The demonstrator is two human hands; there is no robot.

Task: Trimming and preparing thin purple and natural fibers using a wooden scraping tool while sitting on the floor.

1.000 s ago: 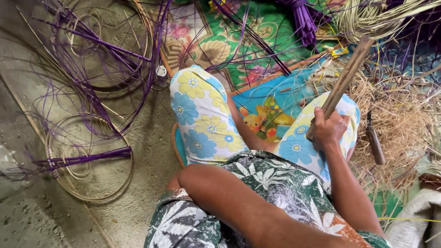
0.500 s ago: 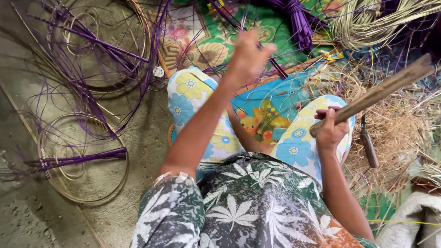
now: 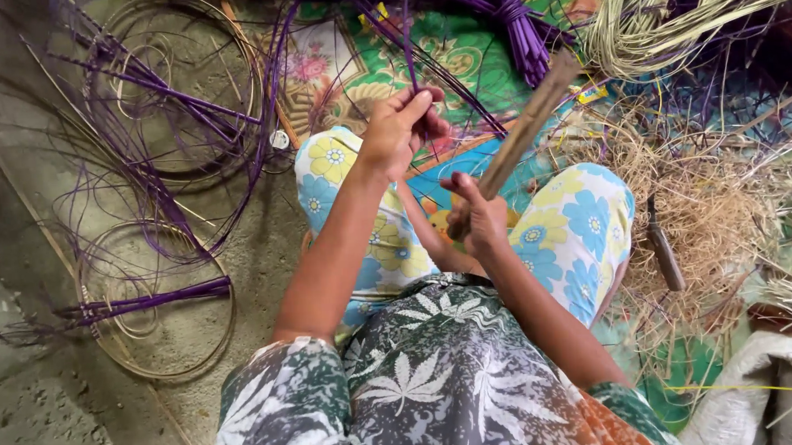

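Left hand (image 3: 399, 130) is pinching a thin purple reed strip (image 3: 410, 60). Right hand (image 3: 475, 221) is wrapped tight around a long brown wooden stick (image 3: 524, 126), angled up over the knees.

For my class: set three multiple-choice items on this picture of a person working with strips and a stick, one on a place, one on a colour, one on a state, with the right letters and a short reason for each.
1. Where does the tied bundle of strips lie?
A. on the patterned mat at the top
B. on the person's lap
C. on the bare concrete at lower left

2. What colour is the thin strip that the left hand pinches?
A. yellow
B. purple
C. green

3. How does the right hand stand?
A. open and flat
B. closed round a wooden stick
C. resting on the floor

Answers: A, the bundle sits on the green mat; B, the strip is purple; B, the fingers wrap the stick's lower end.
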